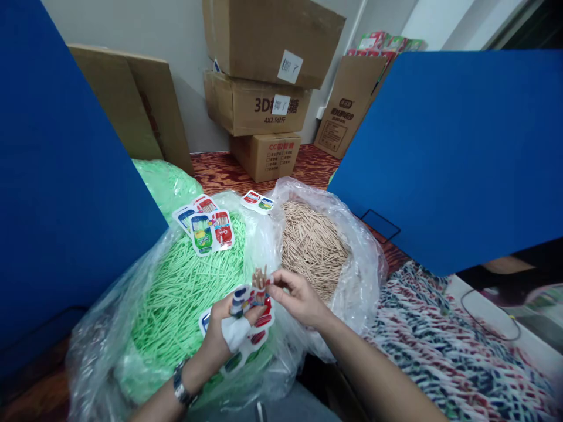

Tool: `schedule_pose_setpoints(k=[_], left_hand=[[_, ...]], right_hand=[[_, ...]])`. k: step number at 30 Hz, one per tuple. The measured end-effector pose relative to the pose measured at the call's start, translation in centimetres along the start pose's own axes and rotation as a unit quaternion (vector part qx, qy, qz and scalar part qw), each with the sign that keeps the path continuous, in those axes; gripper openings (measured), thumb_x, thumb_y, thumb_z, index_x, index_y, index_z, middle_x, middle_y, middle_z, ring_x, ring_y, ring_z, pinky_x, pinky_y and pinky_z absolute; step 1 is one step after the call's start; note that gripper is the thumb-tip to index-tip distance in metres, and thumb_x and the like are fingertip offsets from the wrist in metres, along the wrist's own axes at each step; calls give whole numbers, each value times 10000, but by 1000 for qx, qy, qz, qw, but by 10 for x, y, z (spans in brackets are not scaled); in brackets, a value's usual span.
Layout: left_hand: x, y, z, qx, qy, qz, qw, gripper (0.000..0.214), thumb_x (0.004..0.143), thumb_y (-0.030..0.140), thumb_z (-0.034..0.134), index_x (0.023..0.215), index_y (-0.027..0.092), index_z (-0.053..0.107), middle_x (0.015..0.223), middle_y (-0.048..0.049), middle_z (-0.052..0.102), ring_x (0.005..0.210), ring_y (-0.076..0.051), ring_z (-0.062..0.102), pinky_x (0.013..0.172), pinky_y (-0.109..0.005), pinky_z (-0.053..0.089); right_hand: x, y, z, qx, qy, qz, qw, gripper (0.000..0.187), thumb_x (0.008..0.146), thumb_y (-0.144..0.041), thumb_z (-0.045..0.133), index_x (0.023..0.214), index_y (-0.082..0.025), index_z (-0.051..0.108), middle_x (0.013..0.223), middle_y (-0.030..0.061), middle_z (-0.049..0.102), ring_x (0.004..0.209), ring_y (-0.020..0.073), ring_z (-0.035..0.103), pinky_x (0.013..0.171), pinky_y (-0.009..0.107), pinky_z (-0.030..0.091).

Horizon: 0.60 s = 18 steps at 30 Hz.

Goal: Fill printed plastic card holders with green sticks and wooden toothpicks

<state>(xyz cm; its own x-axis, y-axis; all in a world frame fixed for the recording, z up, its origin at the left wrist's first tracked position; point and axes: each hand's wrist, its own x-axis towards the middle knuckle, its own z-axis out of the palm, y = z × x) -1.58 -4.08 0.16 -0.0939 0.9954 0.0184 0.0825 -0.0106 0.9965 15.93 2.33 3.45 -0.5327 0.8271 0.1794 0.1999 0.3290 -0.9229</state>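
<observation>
My left hand (224, 331) holds a stack of small printed plastic packets (253, 316), its thumb wrapped in white tape. My right hand (297, 296) pinches a small bunch of brown sticks (260, 276) standing in the top packet. Both hands hover over a clear bag of green sticks (185, 293). Beside it, to the right, a clear bag holds brown sticks (312, 240). Filled packets (206, 225) lie on the green pile, and one more packet (258, 201) lies between the bags.
Blue partition boards stand at left (61, 176) and right (457, 152). Cardboard boxes (264, 88) are stacked at the back on a red patterned table (220, 170). Another green bag (165, 181) sits behind. Patterned cloth (440, 346) covers my lap at right.
</observation>
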Motion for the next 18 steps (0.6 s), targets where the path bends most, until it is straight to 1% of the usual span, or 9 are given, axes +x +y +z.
schedule_pose_setpoints(k=[3, 6, 9, 10, 12, 14, 16, 17, 18], left_hand=[[3, 1, -4, -58, 47, -10, 997, 226, 691, 287, 724, 839, 140, 637, 749, -35, 701, 651, -173, 631, 625, -276, 514], [5, -2, -10, -106, 88, -14, 990, 211, 684, 273, 740, 782, 154, 596, 707, -7, 674, 625, -144, 612, 613, -249, 502], [4, -5, -17, -119, 98, -2, 988, 211, 672, 261, 754, 726, 159, 577, 677, 6, 665, 596, -128, 596, 586, -229, 487], [2, -4, -19, -120, 97, -5, 988, 211, 674, 266, 752, 747, 159, 585, 699, -4, 678, 607, -135, 605, 590, -235, 491], [-3, -2, -23, -109, 82, -23, 990, 226, 699, 283, 730, 848, 157, 617, 784, -37, 709, 655, -164, 634, 611, -263, 507], [-10, 2, -27, -63, 52, -21, 996, 220, 731, 284, 699, 901, 153, 648, 823, -58, 717, 690, -187, 647, 636, -286, 511], [-19, 6, -28, 22, 12, 33, 999, 124, 755, 264, 672, 803, 150, 678, 757, -50, 701, 668, -181, 629, 633, -279, 490], [-23, 8, -29, 65, -8, 69, 996, 103, 766, 247, 660, 736, 150, 675, 711, -40, 682, 644, -171, 612, 624, -270, 474], [-27, 9, -28, 100, -23, 103, 989, 124, 777, 230, 646, 682, 151, 661, 674, -31, 662, 625, -161, 595, 615, -263, 457]], right_hand=[[0, -3, 1, -39, 79, -27, 996, 154, 879, -314, 535, 821, -183, 592, 746, 3, 587, 690, 123, 541, 649, 246, 435], [1, -5, -1, -84, 94, -63, 990, 136, 877, -294, 538, 818, -191, 605, 746, 11, 587, 705, 135, 544, 658, 257, 427], [1, -2, -3, -77, 107, -67, 989, 119, 888, -270, 519, 855, -193, 604, 800, 24, 602, 754, 146, 565, 692, 270, 439], [1, -1, -4, -75, 98, -63, 990, 117, 891, -264, 515, 856, -193, 601, 809, 24, 604, 760, 146, 569, 697, 271, 442], [0, 1, -6, -68, 46, -56, 995, 106, 891, -266, 517, 869, -197, 594, 803, 19, 602, 742, 139, 570, 683, 264, 449], [0, -1, -8, -44, 11, -54, 998, 144, 891, -291, 521, 1007, -212, 556, 857, 23, 605, 755, 135, 577, 683, 262, 461], [0, -6, -9, -33, 1, -72, 997, 329, 880, -343, 540, 1174, -224, 455, 963, 47, 599, 805, 141, 581, 701, 271, 471], [1, -10, -8, -50, -20, -91, 994, 388, 866, -380, 559, 1199, -223, 435, 980, 55, 596, 817, 146, 578, 699, 273, 469], [2, -14, -6, -84, -51, -121, 988, 403, 845, -423, 581, 1171, -217, 463, 951, 53, 600, 805, 150, 572, 684, 271, 459]])
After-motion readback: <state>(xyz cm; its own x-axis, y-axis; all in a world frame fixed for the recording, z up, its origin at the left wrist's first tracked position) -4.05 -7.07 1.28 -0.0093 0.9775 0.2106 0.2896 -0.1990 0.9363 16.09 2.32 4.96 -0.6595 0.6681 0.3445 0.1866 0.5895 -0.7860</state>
